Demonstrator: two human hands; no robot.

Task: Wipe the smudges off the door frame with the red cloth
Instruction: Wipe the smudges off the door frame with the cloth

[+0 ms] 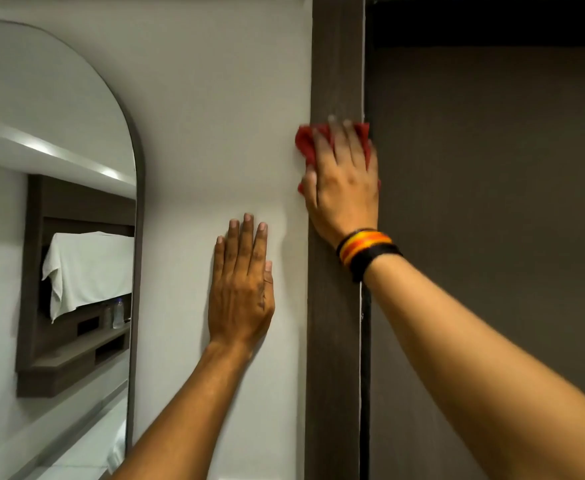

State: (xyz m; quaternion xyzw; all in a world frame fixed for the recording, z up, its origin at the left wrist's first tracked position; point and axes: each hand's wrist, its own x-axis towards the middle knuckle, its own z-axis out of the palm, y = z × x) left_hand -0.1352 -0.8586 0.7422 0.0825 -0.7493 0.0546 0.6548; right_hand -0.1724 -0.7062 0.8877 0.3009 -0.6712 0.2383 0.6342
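Note:
A dark brown door frame [336, 64] runs vertically through the middle of the view. My right hand [343, 181] presses a bunched red cloth [306, 145] flat against the frame at about mid-height; the cloth sticks out past my fingers to the left and above. A striped wristband sits on that wrist. My left hand [241, 289] lies flat on the white wall [215, 98] just left of the frame, fingers together, holding nothing.
The dark brown door [492, 202] fills the right side, with a narrow gap beside the frame. An arched mirror [59, 202] hangs on the wall at left, reflecting a shelf unit with a white towel and bottles.

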